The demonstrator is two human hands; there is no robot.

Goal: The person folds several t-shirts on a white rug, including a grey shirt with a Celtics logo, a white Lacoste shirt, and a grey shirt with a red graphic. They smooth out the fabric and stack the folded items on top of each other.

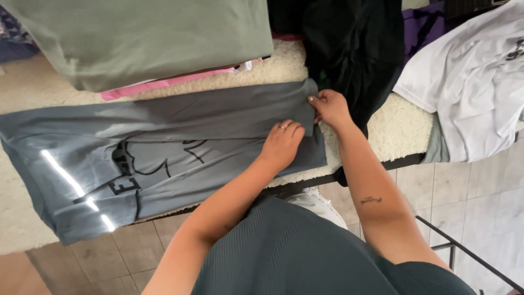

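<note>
A grey T-shirt with a dark print lies flat, folded lengthwise, across a cream fleecy surface. My left hand presses palm-down on the shirt near its right end, a ring on one finger. My right hand pinches the shirt's right edge between thumb and fingers, at its upper corner.
A green folded garment lies on a pink one at the back left. A black garment hangs at the back centre, with a purple one and a white printed shirt at right. Tiled floor and a black metal frame lie below.
</note>
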